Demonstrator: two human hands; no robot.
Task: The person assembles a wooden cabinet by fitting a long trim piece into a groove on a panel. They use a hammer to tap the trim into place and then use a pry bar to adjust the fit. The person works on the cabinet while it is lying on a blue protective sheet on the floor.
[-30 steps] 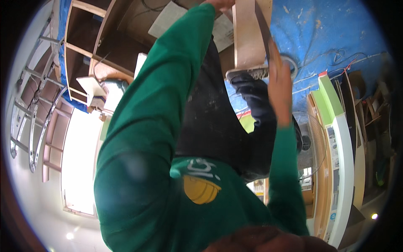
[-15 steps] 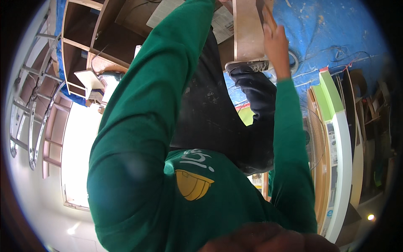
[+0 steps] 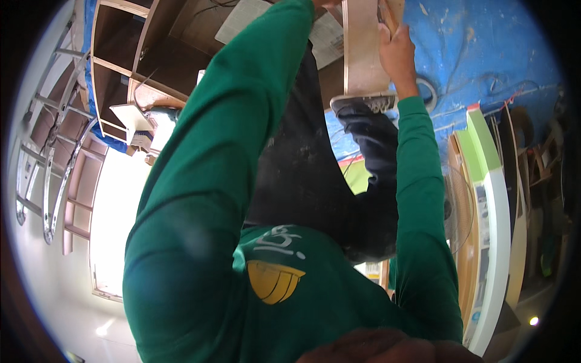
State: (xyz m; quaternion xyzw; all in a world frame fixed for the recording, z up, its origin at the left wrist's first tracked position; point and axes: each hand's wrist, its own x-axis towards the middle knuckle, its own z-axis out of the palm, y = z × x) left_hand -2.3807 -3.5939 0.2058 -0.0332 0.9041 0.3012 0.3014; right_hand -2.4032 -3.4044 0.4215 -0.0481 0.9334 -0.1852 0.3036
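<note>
Beside a long pale wooden board, my right hand is closed around a narrow wooden piece, maybe a tool's handle. A dark flat part shows next to it, but the upper frame edge cuts it off, so its kind is unclear. My left arm stretches forward to the top of the picture. Only a sliver of my left hand shows there, close to the board's left edge; its fingers are out of sight. My shoe is at the board's near end.
An open wooden cabinet frame with compartments lies at far left, with paper sheets beyond my arm. Blue sheeting with cables covers the floor at right. A metal ladder stands left; a green-and-white panel and a wire-guarded fan are right.
My right hand has slid a little farther forward along the board with the wooden piece in it. The view has shifted slightly; my left arm stays stretched out.
</note>
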